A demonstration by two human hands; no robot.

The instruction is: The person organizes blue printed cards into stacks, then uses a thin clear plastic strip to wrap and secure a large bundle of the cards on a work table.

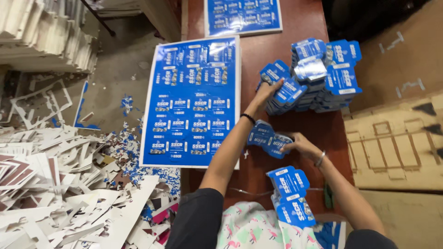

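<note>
**A:** so what's actually in the hands here?

**B:** the right hand (300, 145) sits on a small bunch of blue die-cut carton blanks (267, 138) lying on the red-brown desk (295, 27), roughly mid-desk, just in front of the person. fingers are curled over the bunch's right end, holding it. the left hand (267, 90) reaches further out, fingers closed on the near edge of a blank in the big stack of blue blanks (318, 76) toward the far right of the desk.

**A:** both arms out then?

**B:** yep, the left forearm passes just left of the small bunch. black band on the left wrist, a metal bangle (320, 158) on the right.

**A:** what else is around?

**B:** another little pile of the same blanks (290, 196) at the near desk edge, close to the person's lap. left of the hands lies a big uncut printed sheet (194, 99), blue with a white border, overhanging the desk's left edge. a second sheet (242, 16) lies at the far end. brown cardboard with cut outlines (397, 147) is on the right, and the floor on the left is buried in white offcut scraps (69, 193).
</note>
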